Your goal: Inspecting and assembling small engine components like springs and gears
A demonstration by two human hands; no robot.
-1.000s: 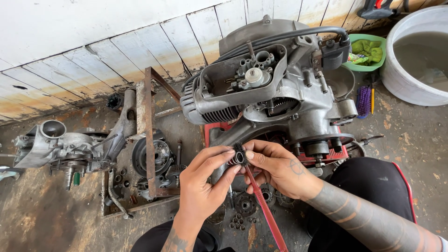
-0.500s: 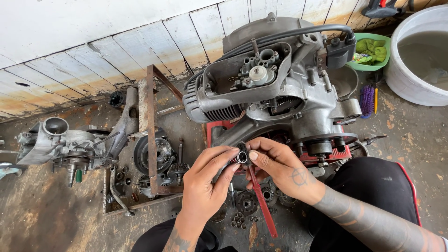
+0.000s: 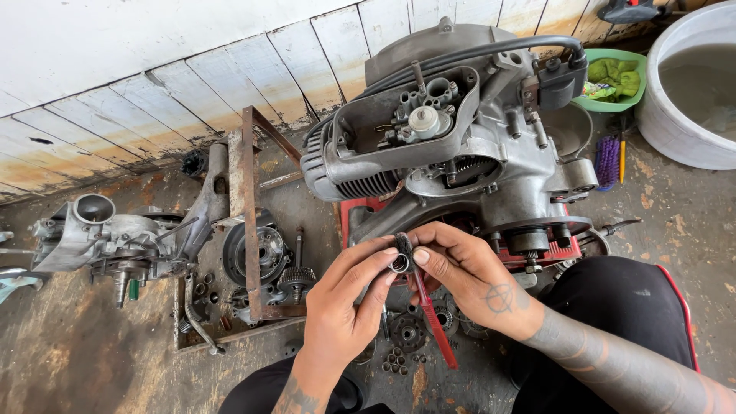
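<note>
My left hand [image 3: 349,299] and my right hand [image 3: 468,276] meet in front of me and together pinch a small dark metal ring-shaped part [image 3: 401,259] between thumbs and fingertips. A red-handled tool [image 3: 435,322] slants down from under the ring, between my hands; which hand holds it is unclear. Just beyond my hands stands a large grey engine [image 3: 460,146] with an open casing, resting on a red stand [image 3: 560,251]. Loose gears and small bearings [image 3: 406,337] lie on the floor below my hands.
A second engine casing [image 3: 107,238] lies at the left. A rusty metal frame [image 3: 249,222] with a clutch part [image 3: 264,257] sits in the middle. A white water basin [image 3: 694,84], green bowl [image 3: 617,77] and purple brush [image 3: 607,159] are at the right. A white plank wall runs behind.
My hands have stayed together on the ring, fingers shifting slightly around it. The view has drifted a little; nothing else moved.
</note>
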